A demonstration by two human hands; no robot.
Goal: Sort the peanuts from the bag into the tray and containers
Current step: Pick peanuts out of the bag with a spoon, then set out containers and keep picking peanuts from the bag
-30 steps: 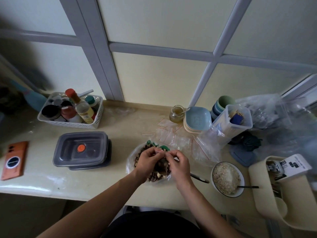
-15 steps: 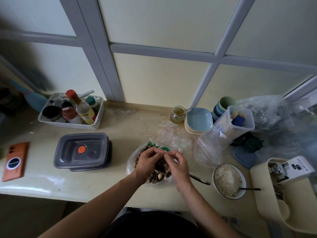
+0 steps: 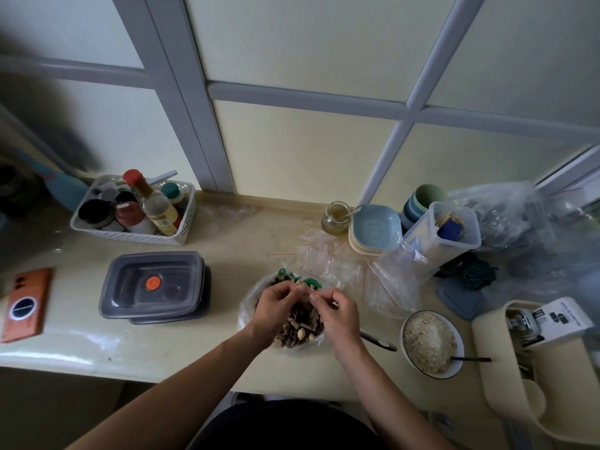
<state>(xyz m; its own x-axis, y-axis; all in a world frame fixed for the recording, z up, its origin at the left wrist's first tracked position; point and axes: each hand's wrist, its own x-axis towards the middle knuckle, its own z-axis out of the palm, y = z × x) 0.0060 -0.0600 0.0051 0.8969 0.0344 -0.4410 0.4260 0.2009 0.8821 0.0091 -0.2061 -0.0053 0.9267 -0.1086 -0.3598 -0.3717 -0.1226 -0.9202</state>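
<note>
Bag (image 3: 248, 315) of mixed nuts is set on counter (image 3: 81, 349), directly under both hands. Left hand (image 3: 276, 308), right hand (image 3: 339, 315): fingers curled, tips met over bag's far side; anything pinched too small to be told. Lidded containers (image 3: 156, 287) sit leftward, nearer left hand.

Both hands, left (image 3: 274, 306) and right (image 3: 337, 311), pinch at the open mouth of a clear bag (image 3: 246, 306) of mixed nuts on the tabletop (image 3: 227, 241). A lidded grey container (image 3: 156, 284) sits left, a bowl (image 3: 431, 342) of grains right.
</note>
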